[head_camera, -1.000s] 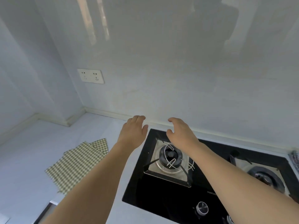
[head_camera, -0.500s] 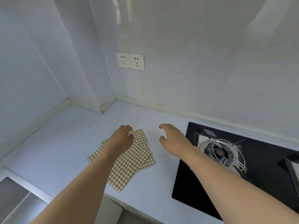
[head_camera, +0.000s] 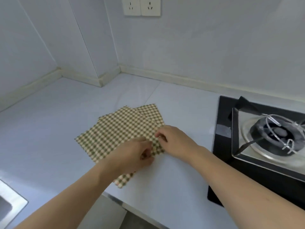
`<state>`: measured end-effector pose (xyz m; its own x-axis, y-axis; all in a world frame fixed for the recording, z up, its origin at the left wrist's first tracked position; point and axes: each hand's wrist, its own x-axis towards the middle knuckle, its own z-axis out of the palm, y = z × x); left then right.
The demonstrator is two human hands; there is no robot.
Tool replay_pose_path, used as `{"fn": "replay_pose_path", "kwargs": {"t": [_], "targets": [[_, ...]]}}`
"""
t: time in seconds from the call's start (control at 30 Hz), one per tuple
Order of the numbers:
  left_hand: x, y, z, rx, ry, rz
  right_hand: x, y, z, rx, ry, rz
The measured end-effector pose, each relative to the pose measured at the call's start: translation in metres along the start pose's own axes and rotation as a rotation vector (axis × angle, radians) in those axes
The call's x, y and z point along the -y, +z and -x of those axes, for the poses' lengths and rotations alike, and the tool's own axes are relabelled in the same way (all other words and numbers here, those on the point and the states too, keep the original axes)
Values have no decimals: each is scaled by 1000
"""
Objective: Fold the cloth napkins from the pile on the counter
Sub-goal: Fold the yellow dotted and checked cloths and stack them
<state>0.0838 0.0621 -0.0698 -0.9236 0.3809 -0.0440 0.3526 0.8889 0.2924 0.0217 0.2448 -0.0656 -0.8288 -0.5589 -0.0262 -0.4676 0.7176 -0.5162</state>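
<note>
Both hands have dropped from mid-air onto the napkin pile [head_camera: 122,131] at frame centre. The left hand [head_camera: 132,156] and right hand [head_camera: 175,142] pinch its right corner with curled fingers. Nothing looks folded yet.

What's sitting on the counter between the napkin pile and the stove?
Nothing: in the head view the stretch of white counter between the checked napkin pile and the black stove is bare, apart from the right hand reaching across its near part.
</note>
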Motion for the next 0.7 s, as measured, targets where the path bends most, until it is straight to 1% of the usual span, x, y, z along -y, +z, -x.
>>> {"fn": "replay_pose_path", "kwargs": {"t": [0.13, 0.2, 0.27, 0.33, 0.43, 0.53, 0.6, 0.7], "targets": [[1, 18, 8, -171, 89, -241, -16, 32, 8, -211, -93, 61], [-6, 23, 14, -254, 69, -376, -18, 42, 11, -270, -105, 60], [-13, 27, 17, -275, 8, -498, -16, 48, 16, -295, -91, 65], [-19, 26, 16, -261, -50, -505, -11, 49, 19, -286, -63, 82], [-18, 18, 17, -206, -146, -329, 1, 45, 25, -226, -28, 160], [-16, 6, 33, -171, -182, -166, 10, 39, 31, -183, 3, 234], [-19, 4, 48, -133, -181, -195, 15, 35, 34, -168, -13, 276], [-21, 11, 58, -143, -142, -418, 21, 29, 32, -114, -77, 442]]}}
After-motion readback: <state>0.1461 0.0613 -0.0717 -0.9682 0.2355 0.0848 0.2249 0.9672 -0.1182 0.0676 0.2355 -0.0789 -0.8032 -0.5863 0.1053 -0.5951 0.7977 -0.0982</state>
